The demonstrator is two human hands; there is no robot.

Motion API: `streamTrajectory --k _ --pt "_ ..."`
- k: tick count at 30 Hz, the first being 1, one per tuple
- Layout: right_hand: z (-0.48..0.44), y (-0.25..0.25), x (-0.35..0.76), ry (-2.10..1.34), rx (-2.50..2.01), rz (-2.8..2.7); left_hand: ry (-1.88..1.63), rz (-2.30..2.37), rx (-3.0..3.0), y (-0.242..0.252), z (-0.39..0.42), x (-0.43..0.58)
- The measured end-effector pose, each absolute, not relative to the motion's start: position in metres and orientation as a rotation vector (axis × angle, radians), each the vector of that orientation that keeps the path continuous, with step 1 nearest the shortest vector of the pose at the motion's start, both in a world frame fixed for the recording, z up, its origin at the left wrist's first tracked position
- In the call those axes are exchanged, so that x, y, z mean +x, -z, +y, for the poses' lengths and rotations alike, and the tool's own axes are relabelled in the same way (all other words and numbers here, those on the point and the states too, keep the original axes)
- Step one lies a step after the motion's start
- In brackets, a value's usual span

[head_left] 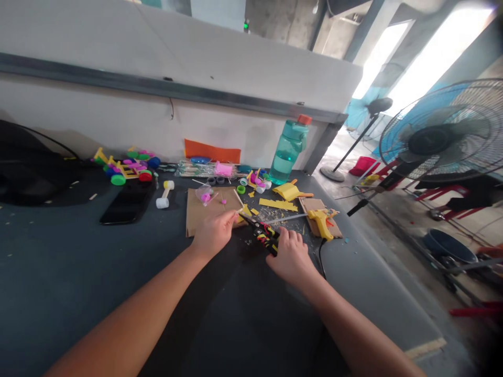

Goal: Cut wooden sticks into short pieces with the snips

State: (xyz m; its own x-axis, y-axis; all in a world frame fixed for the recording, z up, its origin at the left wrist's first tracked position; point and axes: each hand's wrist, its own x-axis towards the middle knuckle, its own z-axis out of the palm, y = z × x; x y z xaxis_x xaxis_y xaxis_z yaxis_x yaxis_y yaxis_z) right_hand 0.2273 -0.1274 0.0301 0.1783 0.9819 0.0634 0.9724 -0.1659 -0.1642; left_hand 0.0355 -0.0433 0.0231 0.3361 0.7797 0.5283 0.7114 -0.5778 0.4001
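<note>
My left hand (214, 232) is closed in a pinch on a small yellow piece (244, 211) at the edge of a brown cardboard sheet (196, 209). My right hand (291, 257) is wrapped round the handles of pliers (262, 233) with red, yellow and black grips, whose jaws point at the yellow piece. Both hands rest low over the dark grey table (78, 262).
A yellow glue gun (322, 220) lies right of the hands on cardboard, its cord running down. Yellow scraps (278, 204), bottle caps, a teal water bottle (288, 149), toy cars (126, 167), a black phone (128, 205) and a standing fan (440, 136) surround the work spot.
</note>
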Motion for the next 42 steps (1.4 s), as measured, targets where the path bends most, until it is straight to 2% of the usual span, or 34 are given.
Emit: streamTrajectory --k 3,8,12,27,35,42 --pt "-0.127 -0.033 0.238 -0.091 -2.166 -1.867 -1.131 1.368 2.508 -0.021 -0.041 0.034" --pt "-0.134 -0.039 0.240 -0.286 -1.938 -1.866 -1.068 1.393 2.404 -0.020 -0.039 0.033" --pt "-0.138 -0.041 0.234 -0.254 -1.851 -1.916 -1.028 1.427 2.324 -0.020 -0.037 0.032" --pt "-0.139 -0.041 0.232 -0.164 -1.800 -2.000 -1.087 1.400 2.362 -0.018 -0.034 0.030" --pt "-0.139 -0.043 0.231 -0.307 -1.832 -2.021 -1.237 1.326 2.383 -0.016 -0.034 0.029" --pt "-0.142 -0.045 0.228 -0.291 -1.902 -2.044 -1.288 1.307 2.424 -0.014 -0.034 0.030"
